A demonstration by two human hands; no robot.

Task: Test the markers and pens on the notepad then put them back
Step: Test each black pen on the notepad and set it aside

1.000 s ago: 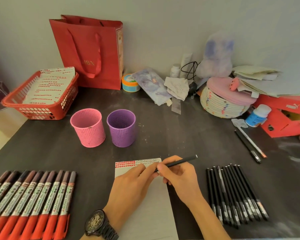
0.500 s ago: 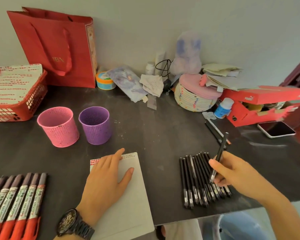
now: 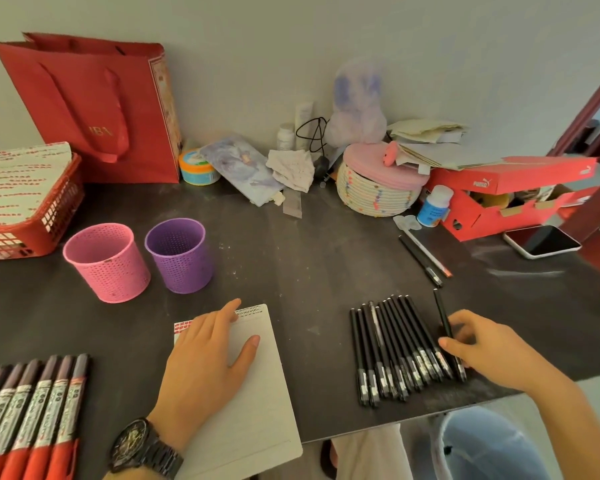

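Observation:
My left hand lies flat with spread fingers on the white notepad at the table's front middle. A row of several black pens lies to the right of the notepad. My right hand holds one black pen by thumb and fingers at the right end of that row, with the pen lying down against the table. Several red-and-black markers lie side by side at the front left.
A pink cup and a purple cup stand behind the notepad. A red basket sits far left, a red bag behind. Two loose pens, a phone, a red shoebox and clutter fill the back right. A bin stands below the table edge.
My right hand carried the pen from the notepad over to the right and lowered it onto the end of the pen row. My left hand flattened on the notepad.

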